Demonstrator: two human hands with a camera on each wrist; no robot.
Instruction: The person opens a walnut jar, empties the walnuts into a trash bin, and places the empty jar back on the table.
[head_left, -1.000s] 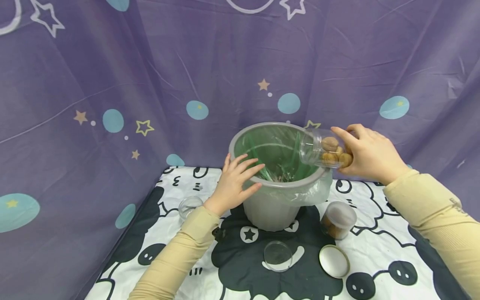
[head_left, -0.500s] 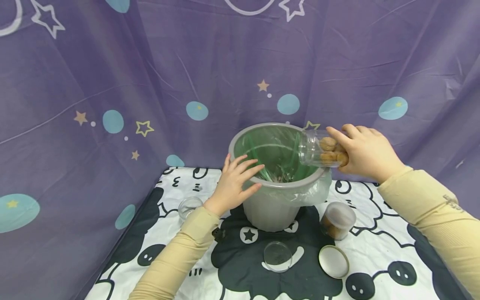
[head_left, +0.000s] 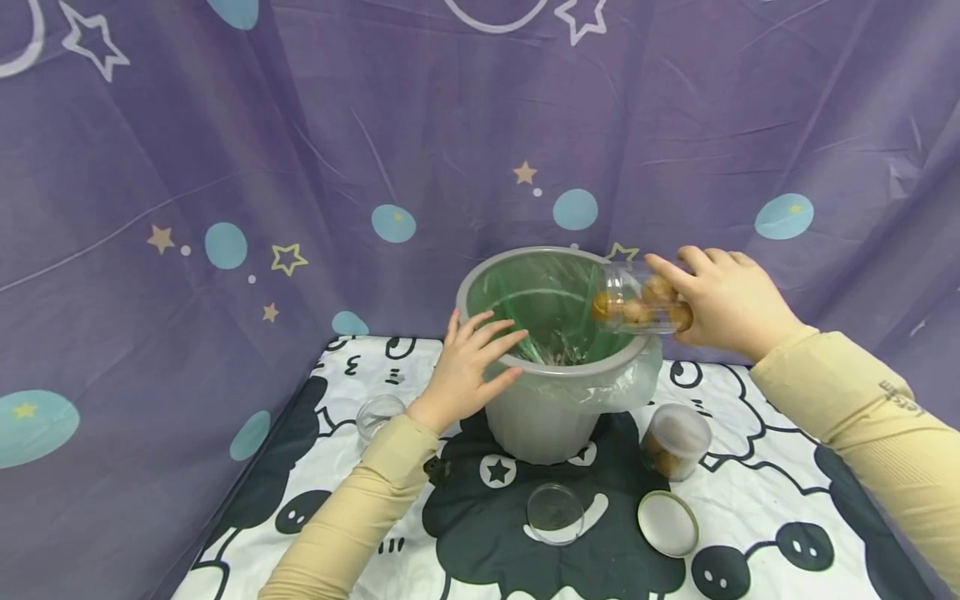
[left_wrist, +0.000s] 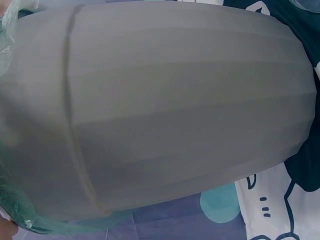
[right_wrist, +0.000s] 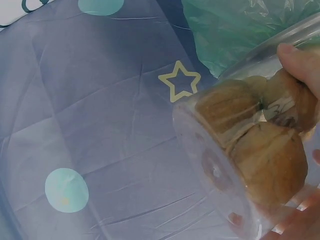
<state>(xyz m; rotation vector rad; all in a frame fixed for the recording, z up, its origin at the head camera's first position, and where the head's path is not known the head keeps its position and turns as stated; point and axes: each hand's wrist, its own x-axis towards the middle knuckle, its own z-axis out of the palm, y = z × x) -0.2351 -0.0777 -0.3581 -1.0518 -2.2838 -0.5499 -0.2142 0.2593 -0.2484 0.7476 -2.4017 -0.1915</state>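
My right hand (head_left: 731, 304) grips a clear jar (head_left: 622, 283) of walnuts, held on its side with its mouth over the right rim of a grey trash bin (head_left: 532, 433). One walnut (head_left: 602, 306) lies at the mouth; more (right_wrist: 270, 160) sit towards the base in the right wrist view. A green bag (head_left: 517, 287) lines the bin and folds over its rim. Fingers spread, my left hand (head_left: 467, 375) rests at the bin's near left rim. The left wrist view is mostly filled by the bin's side (left_wrist: 185, 100).
Right of the bin stands another jar (head_left: 677, 442) with brown contents and a whitish top. A gold-rimmed lid (head_left: 667, 523) and a clear round lid (head_left: 555, 512) lie in front. A clear round container (head_left: 378, 414) is partly behind the left forearm. A purple curtain (head_left: 450, 150) hangs behind.
My right hand has shifted slightly left with the jar. Walnuts inside have rolled from the base towards the mouth. The left hand stays in place.
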